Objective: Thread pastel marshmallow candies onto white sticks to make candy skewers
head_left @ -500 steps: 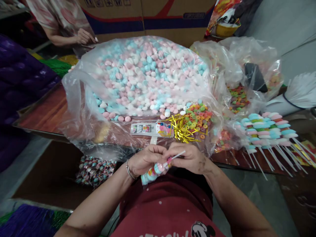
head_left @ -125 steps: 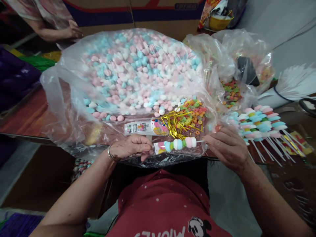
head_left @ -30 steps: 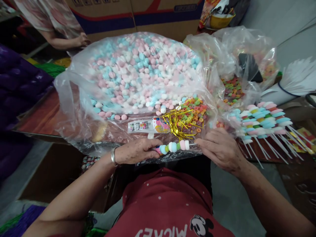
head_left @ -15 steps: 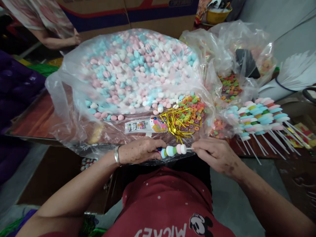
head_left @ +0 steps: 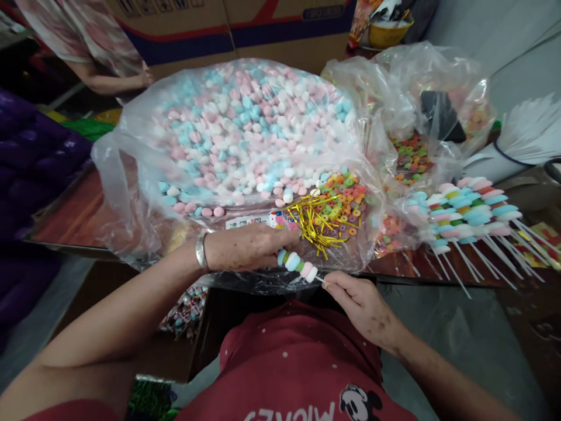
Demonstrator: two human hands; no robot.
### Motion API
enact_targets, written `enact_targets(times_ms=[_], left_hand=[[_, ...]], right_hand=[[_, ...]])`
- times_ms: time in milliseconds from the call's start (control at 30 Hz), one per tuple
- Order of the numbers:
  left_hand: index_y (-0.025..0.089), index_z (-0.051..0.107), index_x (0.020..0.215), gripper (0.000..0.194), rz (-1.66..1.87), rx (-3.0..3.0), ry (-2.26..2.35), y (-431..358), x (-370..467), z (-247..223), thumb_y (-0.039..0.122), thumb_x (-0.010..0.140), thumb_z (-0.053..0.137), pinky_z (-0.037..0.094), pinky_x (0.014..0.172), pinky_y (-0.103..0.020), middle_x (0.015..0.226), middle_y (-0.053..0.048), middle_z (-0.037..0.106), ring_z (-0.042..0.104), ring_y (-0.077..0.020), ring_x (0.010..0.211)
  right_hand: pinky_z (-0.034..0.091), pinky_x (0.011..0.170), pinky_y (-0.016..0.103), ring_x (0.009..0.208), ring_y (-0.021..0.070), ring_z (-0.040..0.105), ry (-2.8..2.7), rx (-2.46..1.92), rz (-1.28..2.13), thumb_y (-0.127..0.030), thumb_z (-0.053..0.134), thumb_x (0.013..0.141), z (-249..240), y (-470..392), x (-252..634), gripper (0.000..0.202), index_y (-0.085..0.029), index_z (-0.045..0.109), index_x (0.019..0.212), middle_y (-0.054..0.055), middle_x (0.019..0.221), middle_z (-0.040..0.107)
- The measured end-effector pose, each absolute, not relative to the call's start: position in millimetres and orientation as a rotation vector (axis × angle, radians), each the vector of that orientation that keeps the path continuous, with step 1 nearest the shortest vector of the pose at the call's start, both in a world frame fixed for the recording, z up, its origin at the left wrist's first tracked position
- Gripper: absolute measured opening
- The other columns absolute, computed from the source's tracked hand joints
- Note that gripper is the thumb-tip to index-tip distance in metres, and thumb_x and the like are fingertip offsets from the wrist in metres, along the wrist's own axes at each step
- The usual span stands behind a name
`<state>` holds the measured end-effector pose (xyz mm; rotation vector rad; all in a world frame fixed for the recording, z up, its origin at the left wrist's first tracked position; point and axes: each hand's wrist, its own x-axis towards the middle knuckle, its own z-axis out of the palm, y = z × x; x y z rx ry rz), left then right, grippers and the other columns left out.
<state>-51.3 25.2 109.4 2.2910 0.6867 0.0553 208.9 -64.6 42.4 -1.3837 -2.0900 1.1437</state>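
A marshmallow skewer, with pale blue, white and pink marshmallows and green candy rings on a white stick, slants in front of me. My right hand pinches the bare lower end of its stick. At the upper end, my left hand has its fingers curled around the tip, which they partly hide. Its thumb and forefinger reach over printed plastic sleeves, beside gold twist ties. Loose candy rings lie just behind the ties.
A big clear bag of marshmallows fills the table's middle. Finished skewers are piled at right, near a container of white sticks. Below left stands an open cardboard box with wrapped sweets. Another person's arm shows at upper left.
My left hand has moved up over the printed sleeves. My right hand has come down and left, so the skewer now tilts, its stick end lower.
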Motion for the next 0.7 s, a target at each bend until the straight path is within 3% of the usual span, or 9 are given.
enact_targets(times_ms=[200, 333, 533, 700], left_hand=[[0.020, 0.063, 0.103, 0.037, -0.198, 2.244, 0.676, 39.6, -41.3, 113.7, 0.001, 0.071, 0.059, 0.040, 0.067, -0.025, 0.090, -0.002, 0.067, 0.058, -0.0169, 0.078], [0.019, 0.064, 0.107, 0.038, -0.157, 2.103, 0.628, 47.2, -39.2, 103.4, 0.006, 0.071, 0.066, 0.044, 0.071, -0.025, 0.100, -0.004, 0.069, 0.062, -0.0181, 0.086], [0.020, 0.067, 0.104, 0.024, 0.144, 1.888, 0.647, 48.0, -35.9, 88.0, 0.029, 0.081, 0.070, 0.048, 0.064, -0.025, 0.091, -0.007, 0.073, 0.067, -0.0200, 0.079], [0.021, 0.071, 0.104, 0.030, 0.724, 1.896, 1.054, 20.7, -45.8, 104.3, 0.034, 0.078, 0.074, 0.049, 0.082, -0.030, 0.106, -0.010, 0.072, 0.066, -0.0246, 0.097]], right_hand=[[0.039, 0.058, 0.022, 0.061, 0.0106, 0.048, -1.853, -1.448, 1.399, -0.039, 0.044, 0.093, 36.9, -65.9, 206.7, 0.029, -0.020, 0.062, 0.080, -0.003, 0.066, 0.053], [0.035, 0.054, 0.022, 0.056, 0.0097, 0.041, -1.692, -1.493, 1.479, -0.042, 0.044, 0.092, 29.4, -70.1, 206.2, 0.031, -0.020, 0.062, 0.080, -0.004, 0.063, 0.048], [0.033, 0.052, 0.022, 0.054, 0.0095, 0.039, -1.610, -1.553, 1.488, -0.043, 0.043, 0.091, 17.3, -81.3, 196.1, 0.032, -0.019, 0.059, 0.076, -0.005, 0.059, 0.043], [0.032, 0.051, 0.022, 0.054, 0.0095, 0.038, -1.546, -1.576, 1.484, -0.046, 0.044, 0.092, 9.7, -83.6, 192.6, 0.034, -0.019, 0.058, 0.076, -0.006, 0.058, 0.041]])
